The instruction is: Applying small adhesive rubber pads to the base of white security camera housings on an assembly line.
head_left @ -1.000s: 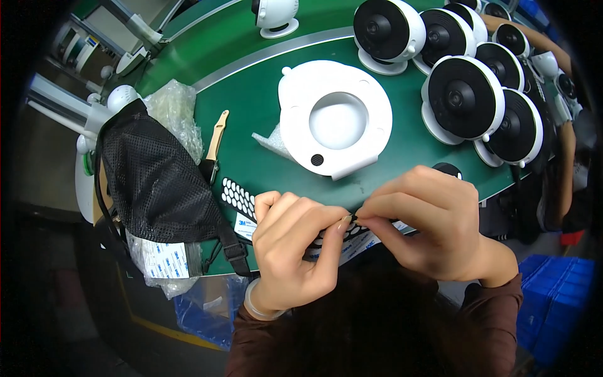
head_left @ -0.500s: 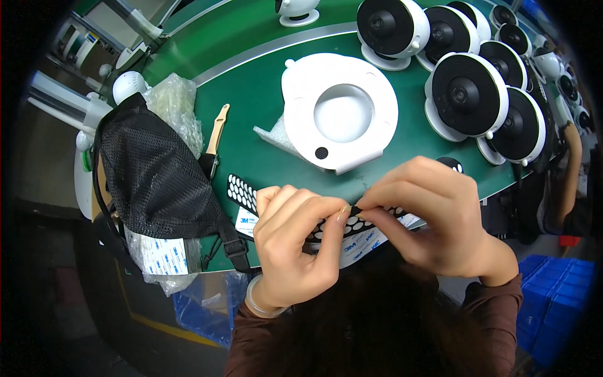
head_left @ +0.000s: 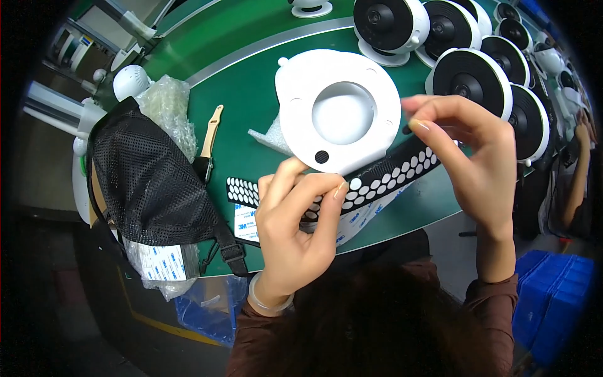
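Observation:
My left hand (head_left: pixel 295 226) is closed, thumb and forefinger pinching a black strip of round pads (head_left: pixel 383 179), its cut-out spots showing white. Raised at the right, my right hand (head_left: pixel 474 151) has a small black piece (head_left: pixel 407 130) at its thumb tip; its fingertips are slightly blurred. That hand is just beside the rim of a white round housing (head_left: pixel 295 119) with a large central opening. One black textured dot (head_left: pixel 321 157) sits in the housing's near edge. Under the strip lies white backing paper with blue print (head_left: pixel 246 221).
Several white devices with black round fronts (head_left: pixel 468 81) crowd the back right. At left are a black mesh bag (head_left: pixel 151 176), bubble wrap (head_left: pixel 166 110) and a tan strap-like tool (head_left: pixel 212 132). Blue crates (head_left: pixel 553 301) stand at lower right. Another person's arm (head_left: pixel 576 179) shows far right.
My right hand has moved away from my left, up and to the right, with a small black piece. More of the strip now shows. My left hand stays nearly in place.

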`<move>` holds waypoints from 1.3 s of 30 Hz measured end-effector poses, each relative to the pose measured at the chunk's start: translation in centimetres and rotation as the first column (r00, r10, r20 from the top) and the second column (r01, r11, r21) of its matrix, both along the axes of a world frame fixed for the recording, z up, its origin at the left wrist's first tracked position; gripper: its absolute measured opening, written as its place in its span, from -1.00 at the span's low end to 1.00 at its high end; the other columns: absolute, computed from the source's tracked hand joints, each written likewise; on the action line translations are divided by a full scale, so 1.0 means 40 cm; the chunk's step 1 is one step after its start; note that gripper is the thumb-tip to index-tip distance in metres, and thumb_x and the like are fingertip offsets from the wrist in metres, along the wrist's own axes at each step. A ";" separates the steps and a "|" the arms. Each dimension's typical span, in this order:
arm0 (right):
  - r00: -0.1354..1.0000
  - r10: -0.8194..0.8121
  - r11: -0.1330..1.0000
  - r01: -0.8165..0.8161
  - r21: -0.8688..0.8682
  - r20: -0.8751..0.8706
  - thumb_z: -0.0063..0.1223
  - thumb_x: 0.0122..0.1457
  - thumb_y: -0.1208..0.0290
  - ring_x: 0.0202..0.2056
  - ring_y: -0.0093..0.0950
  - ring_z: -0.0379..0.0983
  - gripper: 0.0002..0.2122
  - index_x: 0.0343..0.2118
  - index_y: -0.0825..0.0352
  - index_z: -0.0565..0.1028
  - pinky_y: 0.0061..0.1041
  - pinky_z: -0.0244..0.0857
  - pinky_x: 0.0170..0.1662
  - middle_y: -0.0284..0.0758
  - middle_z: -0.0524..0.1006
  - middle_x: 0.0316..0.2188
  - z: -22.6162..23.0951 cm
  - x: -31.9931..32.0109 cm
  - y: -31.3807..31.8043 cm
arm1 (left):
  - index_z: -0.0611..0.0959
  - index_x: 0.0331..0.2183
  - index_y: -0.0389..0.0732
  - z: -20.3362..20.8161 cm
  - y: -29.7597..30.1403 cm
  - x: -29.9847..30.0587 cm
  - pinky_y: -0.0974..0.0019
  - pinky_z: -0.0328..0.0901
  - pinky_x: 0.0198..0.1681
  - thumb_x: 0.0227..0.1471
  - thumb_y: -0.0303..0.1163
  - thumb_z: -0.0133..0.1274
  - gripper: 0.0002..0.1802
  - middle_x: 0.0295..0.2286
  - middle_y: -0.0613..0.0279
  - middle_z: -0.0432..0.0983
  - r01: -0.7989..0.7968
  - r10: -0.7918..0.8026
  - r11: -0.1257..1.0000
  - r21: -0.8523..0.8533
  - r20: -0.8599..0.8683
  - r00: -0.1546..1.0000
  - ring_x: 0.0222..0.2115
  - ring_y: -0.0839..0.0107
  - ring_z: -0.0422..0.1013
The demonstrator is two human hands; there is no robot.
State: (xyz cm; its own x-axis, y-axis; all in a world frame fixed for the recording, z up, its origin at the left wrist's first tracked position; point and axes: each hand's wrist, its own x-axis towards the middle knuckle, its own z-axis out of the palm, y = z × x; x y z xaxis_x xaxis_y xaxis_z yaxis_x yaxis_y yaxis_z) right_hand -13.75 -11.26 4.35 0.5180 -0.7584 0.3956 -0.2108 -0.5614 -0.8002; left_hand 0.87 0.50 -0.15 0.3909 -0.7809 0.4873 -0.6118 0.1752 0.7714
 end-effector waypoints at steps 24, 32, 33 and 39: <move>0.995 -0.059 0.988 0.047 -0.145 -0.078 0.07 -0.02 0.56 -0.48 -0.68 0.41 -0.93 -0.49 0.46 0.48 -0.74 0.28 -0.34 -0.37 0.50 -0.53 -0.020 0.036 0.003 | 0.57 -0.52 -0.19 -0.002 0.000 0.005 0.41 0.07 -0.41 -0.25 -0.57 0.12 -0.89 -0.48 0.26 0.42 -0.007 0.007 1.000 0.011 0.042 0.999 -0.54 0.38 0.22; 0.999 0.046 0.980 -0.041 0.195 -0.022 0.09 -0.02 0.54 -0.47 -0.69 0.39 -0.93 -0.49 0.44 0.48 -0.76 0.25 -0.33 -0.39 0.49 -0.53 -0.003 0.026 -0.011 | 0.57 -0.52 -0.19 0.004 0.002 0.001 0.42 0.06 -0.42 -0.27 -0.57 0.13 -0.88 -0.51 0.28 0.40 -0.028 0.028 0.999 0.046 0.017 0.999 -0.55 0.39 0.21; 0.999 0.050 0.980 -0.044 0.196 -0.022 0.09 -0.02 0.54 -0.47 -0.69 0.39 -0.93 -0.49 0.44 0.48 -0.76 0.25 -0.33 -0.39 0.49 -0.53 -0.004 0.028 -0.009 | 0.57 -0.53 -0.18 0.004 0.003 0.003 0.42 0.06 -0.42 -0.27 -0.57 0.13 -0.88 -0.51 0.28 0.40 -0.023 0.022 0.999 0.043 0.019 1.000 -0.55 0.39 0.21; 0.999 0.011 1.000 -0.011 0.019 -0.038 0.08 -0.01 0.54 -0.49 -0.70 0.37 -0.92 -0.49 0.45 0.48 -0.76 0.25 -0.34 -0.39 0.48 -0.53 -0.014 0.035 0.000 | 0.57 -0.53 -0.18 0.001 0.003 0.006 0.42 0.06 -0.43 -0.29 -0.58 0.13 -0.87 -0.50 0.29 0.40 -0.019 0.018 0.999 0.031 0.032 0.999 -0.55 0.40 0.22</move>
State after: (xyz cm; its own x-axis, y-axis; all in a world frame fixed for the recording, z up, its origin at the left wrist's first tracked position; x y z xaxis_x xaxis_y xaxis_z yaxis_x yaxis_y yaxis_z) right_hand -12.35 -11.27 3.80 0.5407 -0.7597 0.3613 -0.2350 -0.5488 -0.8023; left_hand 1.12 0.61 -0.10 0.3904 -0.7888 0.4748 -0.6387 0.1394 0.7567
